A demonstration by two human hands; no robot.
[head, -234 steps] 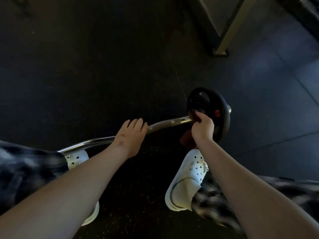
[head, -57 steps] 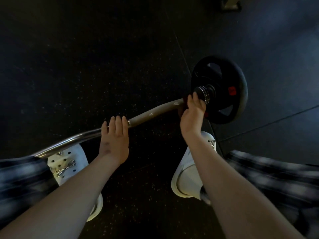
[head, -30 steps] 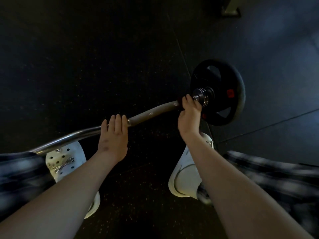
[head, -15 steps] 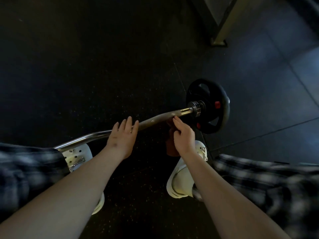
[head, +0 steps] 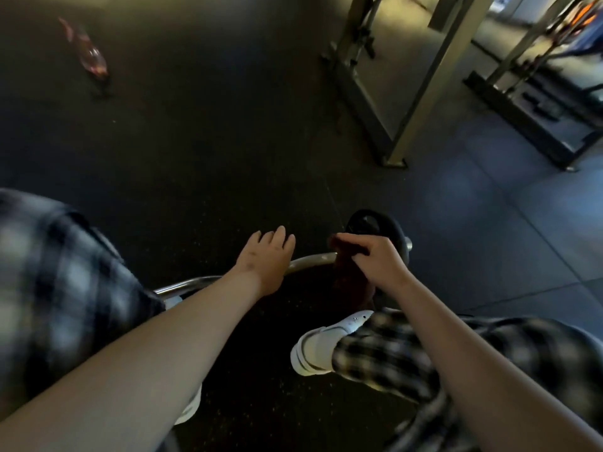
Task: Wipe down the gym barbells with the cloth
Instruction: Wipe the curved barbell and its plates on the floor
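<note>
Dark gym floor [head: 195, 151]. Across it a curved barbell [head: 310, 261], dark red cloth [head: 346, 267] bunched on the bar beside the black plate [head: 393, 234], gripped in the right hand [head: 380, 259]; left hand [head: 264, 259] flat on the bar, fingers straight. Metal rack [head: 437, 79] beyond.

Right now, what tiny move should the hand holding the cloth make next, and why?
Probably slide the right hand and its dark red cloth along the curl bar toward the left hand. The cloth sits on the bar beside the weight plate, the left hand steadies the middle, and bare metal shows between them.
</note>
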